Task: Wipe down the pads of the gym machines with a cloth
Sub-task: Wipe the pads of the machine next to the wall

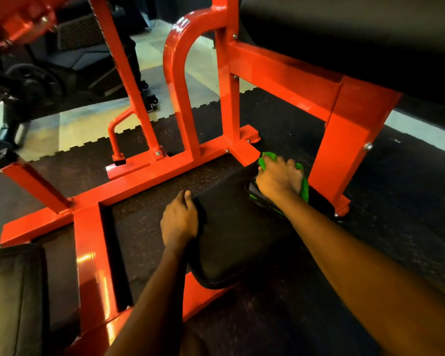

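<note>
Near-left cushion [13, 299]: black padding at the lower left corner, beside the orange frame [149, 181].
Low pad [231, 240]: black, close to the floor, between the two forearms, running away from the camera.
Left hand [180, 222]: grasping the left edge of the low pad, thumb on top, the rest wrapped over the side and out of sight.
Right hand [280, 178]: at the far end of the low pad, knuckles up, clenched round the cloth [304, 186].
Fingers [289, 163]: curled down into the green fabric.
Cloth position: bunched under the right palm, against the pad's far end; green showing past the fingertips and along the hand's right side, just beside the frame's upright leg.
Floor mat [396, 201]: dark speckled rubber with a toothed edge, under frame and pad.
Upper pad [357, 34]: large, black, on the frame above and beyond the right hand.
Weight plate [34, 86]: black disc, far left, well apart from the hands.
</note>
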The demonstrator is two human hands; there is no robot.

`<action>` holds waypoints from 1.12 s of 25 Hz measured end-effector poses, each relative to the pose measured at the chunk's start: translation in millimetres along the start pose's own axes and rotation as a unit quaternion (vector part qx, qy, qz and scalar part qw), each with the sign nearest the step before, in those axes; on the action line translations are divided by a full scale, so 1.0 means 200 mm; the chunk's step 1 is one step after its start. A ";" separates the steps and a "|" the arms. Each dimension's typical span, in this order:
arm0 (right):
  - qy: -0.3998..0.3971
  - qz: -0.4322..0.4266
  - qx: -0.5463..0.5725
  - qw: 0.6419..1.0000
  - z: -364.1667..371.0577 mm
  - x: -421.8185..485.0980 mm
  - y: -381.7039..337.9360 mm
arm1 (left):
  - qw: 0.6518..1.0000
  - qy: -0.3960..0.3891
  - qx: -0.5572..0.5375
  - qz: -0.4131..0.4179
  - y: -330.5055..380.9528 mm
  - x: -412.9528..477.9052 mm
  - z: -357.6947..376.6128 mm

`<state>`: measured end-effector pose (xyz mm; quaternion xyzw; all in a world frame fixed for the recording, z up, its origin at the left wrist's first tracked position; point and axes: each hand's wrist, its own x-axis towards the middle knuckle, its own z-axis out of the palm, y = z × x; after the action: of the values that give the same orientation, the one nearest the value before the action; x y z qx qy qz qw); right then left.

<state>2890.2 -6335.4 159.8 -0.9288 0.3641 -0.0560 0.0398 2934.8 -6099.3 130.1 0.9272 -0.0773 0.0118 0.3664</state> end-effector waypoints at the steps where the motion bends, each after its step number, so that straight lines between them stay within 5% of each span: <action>1: 0.014 -0.026 -0.011 1.000 0.00 -0.03 0.01 | 1.000 0.002 -0.004 -0.003 0.01 -0.01 0.00; 8: 0.038 -0.242 0.030 0.969 0.02 -0.53 -0.01 | 0.977 0.095 -0.123 -0.149 -0.04 -0.19 -0.15; 13: 0.058 -0.415 0.072 0.905 0.03 -0.97 -0.15 | 0.951 0.207 -0.176 -0.146 -0.21 -0.46 -0.33; 18: -0.026 -0.543 0.008 0.839 0.09 -0.73 -0.47 | 0.931 0.248 -0.210 -0.164 -0.22 -0.64 -0.38; 23: -0.049 -0.492 0.023 0.869 0.15 -0.38 -0.54 | 0.944 0.200 -0.221 -0.143 -0.15 -0.72 -0.29; 28: -0.019 -0.297 0.001 0.955 0.02 0.00 0.10 | 0.975 -0.009 -0.170 -0.142 0.01 -0.70 -0.21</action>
<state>2878.4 -6349.8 154.2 -0.9959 0.0714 -0.0475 0.0291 2797.2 -6053.4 151.9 0.8526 0.0511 -0.0623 0.5163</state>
